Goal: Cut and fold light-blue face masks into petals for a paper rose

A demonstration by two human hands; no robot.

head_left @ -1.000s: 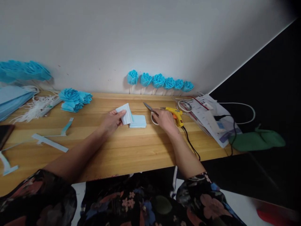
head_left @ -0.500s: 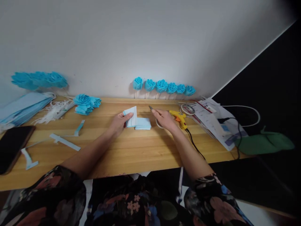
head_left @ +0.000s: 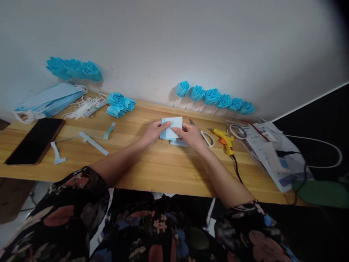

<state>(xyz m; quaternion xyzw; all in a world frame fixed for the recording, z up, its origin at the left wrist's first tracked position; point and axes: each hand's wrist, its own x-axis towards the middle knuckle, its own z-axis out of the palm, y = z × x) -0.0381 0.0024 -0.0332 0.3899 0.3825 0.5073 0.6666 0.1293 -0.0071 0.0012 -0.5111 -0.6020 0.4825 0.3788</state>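
A folded blue-and-white sheet of mask fabric [head_left: 174, 123] is held up in front of me, pinched from both sides. My left hand [head_left: 153, 131] is closed on its left edge, thumb on the front. On the right, my right hand [head_left: 192, 135] grips the other edge between thumb and fingers. Below the sheet, partly hidden by it, lies a small stack of cut pieces [head_left: 179, 144]. Scissors with white handles [head_left: 209, 139] rest on the table just beyond my right hand, which hides part of them.
A yellow glue gun [head_left: 224, 140], a tape roll [head_left: 237, 131] and papers [head_left: 268, 154] lie to the right. Blue fabric flowers [head_left: 212, 96] lean on the wall; others [head_left: 119, 104] lie left of centre. Further left are masks [head_left: 53, 100], fabric scraps [head_left: 94, 143] and a phone [head_left: 35, 142].
My right hand has left the scissors on the table and come over to the folded sheet, taking its right edge. The view has turned to the left.
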